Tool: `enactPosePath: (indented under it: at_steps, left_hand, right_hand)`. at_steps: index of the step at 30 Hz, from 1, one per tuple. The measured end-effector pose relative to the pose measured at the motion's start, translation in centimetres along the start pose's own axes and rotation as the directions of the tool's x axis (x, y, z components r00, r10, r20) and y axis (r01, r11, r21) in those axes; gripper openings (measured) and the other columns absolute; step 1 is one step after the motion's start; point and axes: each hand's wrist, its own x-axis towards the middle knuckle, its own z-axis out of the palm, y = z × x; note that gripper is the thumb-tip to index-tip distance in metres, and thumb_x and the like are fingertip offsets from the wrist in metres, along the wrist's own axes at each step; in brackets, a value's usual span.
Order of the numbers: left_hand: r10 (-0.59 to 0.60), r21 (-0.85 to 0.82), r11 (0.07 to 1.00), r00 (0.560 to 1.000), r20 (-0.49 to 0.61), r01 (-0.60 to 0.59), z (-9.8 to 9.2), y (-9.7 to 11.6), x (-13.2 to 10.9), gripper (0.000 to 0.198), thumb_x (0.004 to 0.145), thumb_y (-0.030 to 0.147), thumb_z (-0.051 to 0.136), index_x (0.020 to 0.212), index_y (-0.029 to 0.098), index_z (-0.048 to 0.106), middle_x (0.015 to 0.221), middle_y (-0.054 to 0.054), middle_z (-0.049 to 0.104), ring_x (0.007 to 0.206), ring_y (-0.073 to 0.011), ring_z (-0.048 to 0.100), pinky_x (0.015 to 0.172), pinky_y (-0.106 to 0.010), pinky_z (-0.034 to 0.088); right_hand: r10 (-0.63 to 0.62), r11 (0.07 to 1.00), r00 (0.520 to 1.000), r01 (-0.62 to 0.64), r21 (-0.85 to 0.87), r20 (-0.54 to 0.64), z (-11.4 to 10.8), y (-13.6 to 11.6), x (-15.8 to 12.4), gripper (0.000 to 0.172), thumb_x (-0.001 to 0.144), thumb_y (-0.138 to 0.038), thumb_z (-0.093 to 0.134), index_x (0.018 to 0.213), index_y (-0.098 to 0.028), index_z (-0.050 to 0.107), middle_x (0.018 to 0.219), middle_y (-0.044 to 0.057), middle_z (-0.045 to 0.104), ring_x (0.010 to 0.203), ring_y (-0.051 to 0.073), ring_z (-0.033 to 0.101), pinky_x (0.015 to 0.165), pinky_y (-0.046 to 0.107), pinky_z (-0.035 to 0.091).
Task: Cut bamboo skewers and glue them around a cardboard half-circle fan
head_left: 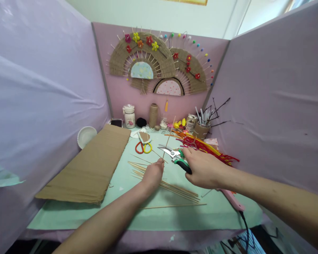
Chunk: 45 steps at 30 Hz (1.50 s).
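Note:
My left hand (154,173) is closed in a pinch round a thin bamboo skewer (168,139), which stands nearly upright and leans to the right. My right hand (202,167) is closed on a pair of green-handled cutters (175,155); their metal blades point left, right beside the skewer. Under both hands several more bamboo skewers (172,187) lie spread on the mint-green table mat (122,211).
A long piece of brown cardboard (91,165) lies on the left. Orange-and-yellow scissors (143,146) rest behind the hands. Red and yellow pipe cleaners (206,145) lie at right, a pink glue gun (231,200) by my right forearm. Jars, twine spool and a white bowl (86,135) line the back.

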Motion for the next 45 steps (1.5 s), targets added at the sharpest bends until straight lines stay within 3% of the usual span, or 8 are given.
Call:
enactPosePath:
  at_steps: [8, 12, 17, 21, 23, 35, 40, 45]
  left_hand:
    - [-0.011, 0.156, 0.988, 1.0, 0.016, 0.009, -0.3, 0.1, 0.1, 0.027, 0.097, 0.027, 0.035, 0.104, 0.018, 0.059, 0.09, -0.011, 0.071, 0.082, -0.0227, 0.065, 0.068, -0.029, 0.038]
    - [-0.019, 0.127, 0.992, 1.0, 0.01, 0.017, -0.2, 0.0, 0.2, 0.026, 0.097, 0.027, 0.036, 0.105, 0.019, 0.06, 0.095, -0.011, 0.072, 0.086, -0.0226, 0.066, 0.071, -0.029, 0.04]
    - [0.03, 0.02, 0.999, 0.999, -0.041, -0.029, -0.1, -0.5, 0.3, 0.026, 0.096, 0.025, 0.036, 0.106, 0.018, 0.06, 0.093, -0.009, 0.073, 0.084, -0.0199, 0.067, 0.074, -0.028, 0.044]
    - [0.087, -0.108, 0.988, 0.978, -0.192, -0.109, -0.9, -1.5, 0.6, 0.028, 0.097, 0.026, 0.033, 0.105, 0.019, 0.059, 0.091, -0.005, 0.073, 0.085, -0.0164, 0.068, 0.078, -0.027, 0.048]
    - [0.097, -0.128, 0.983, 0.96, -0.261, -0.135, -1.8, -2.0, 0.8, 0.028, 0.097, 0.026, 0.033, 0.106, 0.018, 0.059, 0.092, -0.005, 0.073, 0.085, -0.016, 0.068, 0.081, -0.028, 0.049]
    - [0.067, 0.166, 0.986, 0.974, -0.215, -0.032, -5.9, -3.7, 2.3, 0.034, 0.094, 0.021, 0.037, 0.116, 0.02, 0.063, 0.115, -0.009, 0.068, 0.108, -0.0226, 0.06, 0.089, -0.031, 0.043]
    - [0.045, 0.441, 0.896, 0.999, 0.003, -0.042, -6.4, -4.3, 2.5, 0.031, 0.089, 0.016, 0.044, 0.105, 0.018, 0.07, 0.101, -0.013, 0.065, 0.102, -0.0264, 0.057, 0.082, -0.032, 0.041]
    - [0.038, 0.347, 0.936, 0.998, 0.047, -0.052, -5.8, -4.9, 2.7, 0.029, 0.088, 0.017, 0.046, 0.102, 0.018, 0.072, 0.106, -0.012, 0.065, 0.103, -0.0251, 0.055, 0.087, -0.031, 0.039]
  right_hand:
    - [0.141, 0.984, 0.989, -0.136, 0.118, -0.036, 0.1, 1.4, 1.8, 0.028, 0.073, -0.027, 0.053, 0.1, -0.019, 0.048, 0.089, 0.01, 0.065, 0.073, 0.024, 0.059, 0.056, 0.029, 0.03]
    - [0.191, 0.873, 0.978, -0.132, 0.469, -0.081, 0.1, 2.1, 3.0, 0.028, 0.071, -0.031, 0.056, 0.097, -0.022, 0.048, 0.08, 0.003, 0.059, 0.066, 0.018, 0.053, 0.055, 0.027, 0.033]
    - [0.29, 0.357, 0.923, 0.141, 0.923, -0.253, 3.2, 2.3, 6.3, 0.029, 0.064, -0.032, 0.059, 0.089, -0.023, 0.048, 0.072, -0.004, 0.049, 0.059, 0.012, 0.045, 0.054, 0.025, 0.035]
    - [0.488, -0.156, 0.847, 0.321, 0.934, -0.209, 7.5, 2.2, 9.4, 0.037, 0.059, -0.03, 0.063, 0.093, -0.024, 0.049, 0.067, -0.007, 0.047, 0.054, 0.01, 0.042, 0.052, 0.024, 0.037]
    - [0.56, -0.267, 0.815, 0.345, 0.9, -0.146, 9.2, 2.3, 10.3, 0.039, 0.056, -0.031, 0.065, 0.09, -0.024, 0.048, 0.064, -0.008, 0.045, 0.052, 0.009, 0.042, 0.051, 0.024, 0.037]
    - [0.593, -0.142, 0.784, 0.325, 0.935, -0.183, 11.0, 3.1, 9.5, 0.042, 0.061, -0.035, 0.063, 0.098, -0.023, 0.048, 0.074, -0.007, 0.048, 0.06, 0.01, 0.045, 0.057, 0.024, 0.04]
    - [0.581, -0.065, 0.793, 0.27, 0.961, -0.183, 10.9, 2.9, 9.4, 0.047, 0.061, -0.039, 0.062, 0.103, -0.024, 0.047, 0.078, -0.005, 0.05, 0.062, 0.011, 0.046, 0.058, 0.025, 0.039]
    - [0.6, -0.061, 0.776, 0.287, 0.956, -0.194, 10.7, 2.8, 9.2, 0.045, 0.061, -0.038, 0.062, 0.101, -0.024, 0.048, 0.078, -0.006, 0.049, 0.061, 0.011, 0.046, 0.06, 0.026, 0.038]
